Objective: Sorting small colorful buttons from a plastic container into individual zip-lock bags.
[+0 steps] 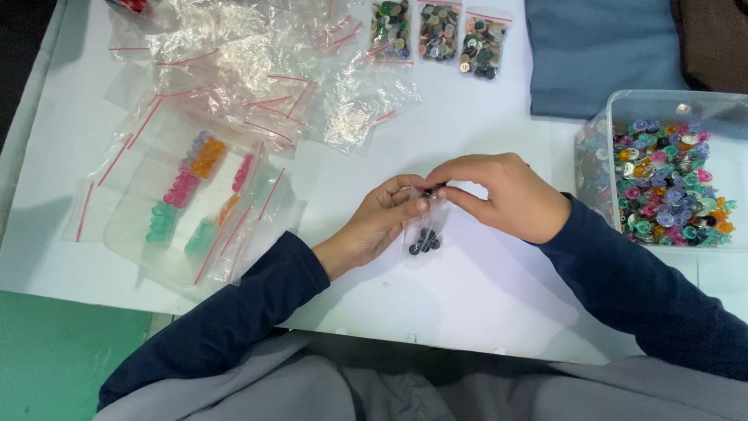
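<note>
— While both hands meet over the middle of the white surface [483, 288], what are they on?

— A small clear bag [425, 231] with dark buttons [424, 241] gathered at its bottom. The left hand [383, 218] cups it from the side, fingers curled, thumb pressed on the bag's upper edge. The right hand [499, 195] pinches the top of the same bag between thumb and fingertips, with something small and dark at the pinch; I cannot tell whether that is a button.

— Is the bag lying flat?

— Its lower end rests on the surface; the top is lifted between the two hands.

— What's to the right?

— A clear tub [670, 105] of mixed coloured buttons, near the right sleeve, with blue cloth [600, 54] behind it.

— And the left?

— A clear tray [132, 226] holding rows of orange, pink and green beads inside red-striped zip bags. Empty bags [257, 70] are heaped beyond it.

— Anything along the far edge?

— Three filled bags [439, 35] of assorted buttons, side by side, well apart from the hands.
</note>
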